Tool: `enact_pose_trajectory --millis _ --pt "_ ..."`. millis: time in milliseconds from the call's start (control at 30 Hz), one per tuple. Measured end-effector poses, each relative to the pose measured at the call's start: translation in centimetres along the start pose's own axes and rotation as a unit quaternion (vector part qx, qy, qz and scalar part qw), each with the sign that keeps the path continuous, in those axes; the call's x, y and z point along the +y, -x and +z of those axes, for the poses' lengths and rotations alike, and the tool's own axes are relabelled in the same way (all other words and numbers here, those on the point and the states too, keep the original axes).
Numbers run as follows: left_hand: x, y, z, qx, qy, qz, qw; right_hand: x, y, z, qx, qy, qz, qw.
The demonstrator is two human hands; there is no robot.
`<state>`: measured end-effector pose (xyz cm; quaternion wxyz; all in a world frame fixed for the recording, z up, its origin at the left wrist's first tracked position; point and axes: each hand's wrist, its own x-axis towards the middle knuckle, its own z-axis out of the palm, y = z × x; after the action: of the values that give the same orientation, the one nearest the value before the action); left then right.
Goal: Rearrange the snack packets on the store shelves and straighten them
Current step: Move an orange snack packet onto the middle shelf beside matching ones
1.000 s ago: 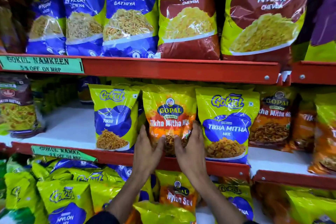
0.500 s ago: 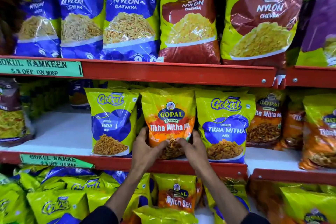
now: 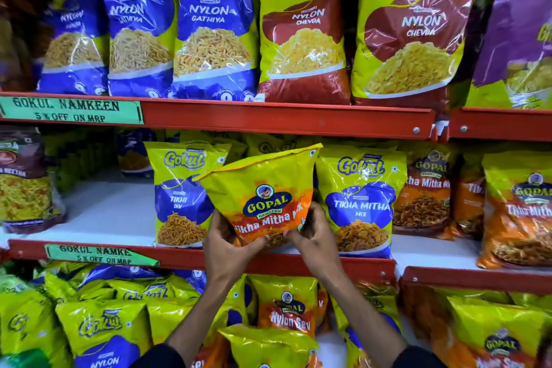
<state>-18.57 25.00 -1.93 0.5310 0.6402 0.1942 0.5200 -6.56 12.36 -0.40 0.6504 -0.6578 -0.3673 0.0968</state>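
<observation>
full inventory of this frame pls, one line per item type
Nylon Gathiya bags: three, blue-yellow, top shelf left.
Nylon Chevda bags: two, maroon-yellow, top shelf right.
Gokul Tikhi Sev packet: one, blue-yellow, middle shelf.
Gokul Tikha Mitha packet: one, blue-yellow, middle shelf.
Gopal Tikha Mitha packet: one, orange-yellow, tilted, held.
Green offer labels: two, on red shelf edges.
Left hand, right hand: gripping the held packet's bottom.

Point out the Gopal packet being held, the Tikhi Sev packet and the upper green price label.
Gopal packet (image 3: 263,188): head view, yellow front panel.
Tikhi Sev packet (image 3: 179,200): head view, blue patch.
Upper green label (image 3: 70,112): head view, printed middle.
</observation>
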Motion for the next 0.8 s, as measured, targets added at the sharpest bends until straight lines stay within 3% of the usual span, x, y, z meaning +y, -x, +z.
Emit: enact_pose_trajectory --millis 300,467,800 --pt "6.1 3.5 1.1 0.002 0.014 0.104 0.994 -3.9 3.3 -5.2 -0.010 0.001 -0.097 0.995" --pt "9.9 6.6 3.8 -0.007 0.044 0.108 0.993 -6.0 6.1 -11.0 -0.023 -0.041 -0.121 0.992" --pt "12.6 17.9 16.1 -0.052 0.110 -0.043 0.992 -4.9 12.1 -25.7 -0.071 -0.194 -0.015 0.978"
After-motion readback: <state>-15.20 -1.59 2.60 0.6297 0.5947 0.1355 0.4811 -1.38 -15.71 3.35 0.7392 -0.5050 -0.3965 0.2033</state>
